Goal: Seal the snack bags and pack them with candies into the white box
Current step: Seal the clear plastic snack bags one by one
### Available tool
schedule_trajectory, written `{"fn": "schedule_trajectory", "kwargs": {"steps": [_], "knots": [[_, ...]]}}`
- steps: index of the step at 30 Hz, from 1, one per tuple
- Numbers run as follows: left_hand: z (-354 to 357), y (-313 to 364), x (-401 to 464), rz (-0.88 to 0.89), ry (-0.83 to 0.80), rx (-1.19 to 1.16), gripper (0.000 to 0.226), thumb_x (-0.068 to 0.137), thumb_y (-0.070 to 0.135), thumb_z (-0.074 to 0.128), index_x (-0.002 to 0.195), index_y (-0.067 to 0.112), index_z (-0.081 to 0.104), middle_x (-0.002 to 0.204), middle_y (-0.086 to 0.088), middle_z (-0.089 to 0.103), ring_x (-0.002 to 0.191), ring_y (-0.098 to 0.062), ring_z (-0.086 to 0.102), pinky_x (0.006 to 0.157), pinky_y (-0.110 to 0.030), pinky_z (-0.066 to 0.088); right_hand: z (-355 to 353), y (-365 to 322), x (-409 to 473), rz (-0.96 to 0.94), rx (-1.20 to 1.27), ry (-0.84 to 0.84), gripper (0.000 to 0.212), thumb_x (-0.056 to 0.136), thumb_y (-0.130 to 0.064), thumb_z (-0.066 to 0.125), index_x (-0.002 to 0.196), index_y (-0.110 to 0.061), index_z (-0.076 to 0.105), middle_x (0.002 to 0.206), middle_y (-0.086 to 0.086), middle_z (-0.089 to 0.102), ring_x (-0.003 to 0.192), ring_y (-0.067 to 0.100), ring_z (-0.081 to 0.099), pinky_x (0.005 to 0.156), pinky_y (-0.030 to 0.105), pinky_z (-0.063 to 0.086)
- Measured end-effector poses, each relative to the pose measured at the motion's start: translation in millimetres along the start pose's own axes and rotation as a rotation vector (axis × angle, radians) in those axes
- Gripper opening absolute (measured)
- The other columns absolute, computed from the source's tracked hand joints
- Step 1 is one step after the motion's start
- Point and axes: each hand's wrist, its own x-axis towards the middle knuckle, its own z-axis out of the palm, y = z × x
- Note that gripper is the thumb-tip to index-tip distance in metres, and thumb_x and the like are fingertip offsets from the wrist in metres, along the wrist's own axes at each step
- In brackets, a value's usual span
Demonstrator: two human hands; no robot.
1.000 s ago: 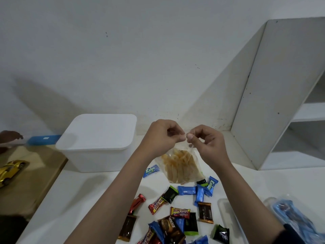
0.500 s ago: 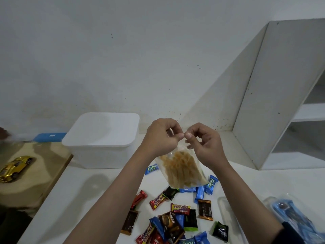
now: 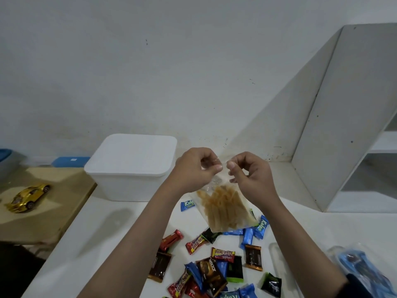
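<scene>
Snack bag [image 3: 225, 209]: clear pouch of pale stick snacks, held up in the air above the counter [image 3: 90, 244], its mouth at the top between the two hands and its body hanging down and slightly right.
White box [image 3: 131, 166]: stands on the counter well left of the bag, near the wall; its top looks covered by a lid, though I cannot tell for certain.
Left hand [image 3: 193, 168]: raised, fingers curled, thumb and forefinger pinching the left end of the bag's top edge; a narrow grip that holds the plastic.
Key relation: the bag's seal line runs left to right between the two pinches, while the bag's long axis hangs below them; both hands sit equally near the mouth, and the left hand is the nearer one to the box.
Right hand [image 3: 251, 175]: mirrors the left, fingers curled, fingertips pinching the right end of the top edge, just apart from the left thumb.
Step in hand: judged to be pressing the mouth closed; whether it is fully sealed is too small to tell.
Candies [image 3: 214, 269]: wrapped pieces scattered on the counter beneath and in front of the bag, none in the box.
Toy car [image 3: 28, 197]: gold, on a wooden surface far left.
</scene>
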Motion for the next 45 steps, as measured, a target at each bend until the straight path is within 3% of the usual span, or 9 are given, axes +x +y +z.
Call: {"fn": "schedule_trajectory", "kwargs": {"steps": [9,17,20,25,31,38,40,43,45], "knots": [[4,4,11,0.042,0.070,0.021,0.023,0.075,0.016,0.073,0.060,0.029,0.062,0.063,0.014,0.064,0.074,-0.003,0.061,0.094,-0.049,0.044,-3,-3,7,0.049,0.025,-0.051,0.010,0.084,-0.010,0.068,0.076,-0.014,0.064,0.067,-0.008,0.060,0.069,0.019,0.060,0.060,0.054,0.055],[13,2,13,0.040,0.060,-0.021,0.022,0.076,0.012,0.075,0.063,0.026,0.062,0.062,0.012,0.063,0.068,-0.001,0.059,0.086,-0.034,0.046,-4,2,12,-0.056,-0.161,-0.091,0.012,0.089,-0.012,0.059,0.078,-0.017,0.058,0.075,-0.017,0.057,0.071,0.009,0.055,0.061,0.052,0.053],[8,-1,14,0.056,0.025,-0.050,0.013,0.075,0.017,0.077,0.075,0.025,0.066,0.068,0.011,0.065,0.068,0.001,0.058,0.080,-0.025,0.047,-3,3,12,-0.077,-0.181,-0.071,0.012,0.090,-0.012,0.058,0.078,-0.017,0.057,0.075,-0.019,0.057,0.071,0.009,0.054,0.064,0.050,0.054],[-7,-6,11,0.076,-0.059,-0.068,0.037,0.078,0.007,0.072,0.107,0.028,0.063,0.077,0.008,0.068,0.072,0.002,0.060,0.064,-0.005,0.046,-3,5,12,-0.063,-0.177,-0.037,0.014,0.091,-0.011,0.056,0.079,-0.018,0.057,0.073,-0.021,0.057,0.072,0.011,0.055,0.067,0.050,0.055],[-12,-4,9,0.044,-0.007,-0.037,0.038,0.075,-0.001,0.070,0.102,0.023,0.058,0.069,0.005,0.068,0.061,0.003,0.057,0.058,-0.006,0.043,-2,-1,11,0.043,-0.021,-0.071,0.012,0.087,-0.013,0.065,0.076,-0.015,0.063,0.072,-0.004,0.060,0.079,0.030,0.062,0.068,0.053,0.056],[-2,0,7,0.005,-0.001,-0.015,0.039,0.072,-0.008,0.062,0.094,0.020,0.047,0.067,-0.001,0.066,0.061,-0.004,0.061,0.061,-0.019,0.049,-1,-11,13,0.011,-0.201,-0.175,0.015,0.084,-0.014,0.069,0.074,-0.024,0.063,0.075,-0.010,0.066,0.081,0.005,0.063,0.069,0.031,0.055],[0,0,7,0.010,-0.005,-0.022,0.039,0.073,-0.008,0.062,0.093,0.020,0.046,0.069,-0.001,0.065,0.062,-0.001,0.061,0.061,-0.014,0.047,0,-12,12,-0.046,-0.294,-0.146,0.013,0.085,-0.014,0.067,0.075,-0.020,0.061,0.074,-0.014,0.063,0.080,-0.004,0.059,0.068,0.013,0.048],[-2,1,5,0.027,-0.028,-0.053,0.035,0.076,0.004,0.072,0.098,0.022,0.052,0.076,0.002,0.067,0.063,0.004,0.058,0.060,-0.007,0.044,-1,-12,10,-0.098,-0.385,-0.102,0.010,0.087,-0.012,0.064,0.078,-0.016,0.061,0.074,-0.017,0.060,0.077,-0.013,0.055,0.064,0.001,0.039],[-6,-3,5,0.020,-0.028,0.023,0.026,0.076,0.017,0.076,0.095,0.024,0.060,0.078,0.009,0.066,0.073,-0.003,0.062,0.070,-0.017,0.049,-5,-11,10,-0.091,-0.372,-0.074,0.013,0.088,-0.011,0.063,0.077,-0.018,0.060,0.072,-0.017,0.060,0.075,-0.012,0.056,0.063,0.002,0.039]]}}
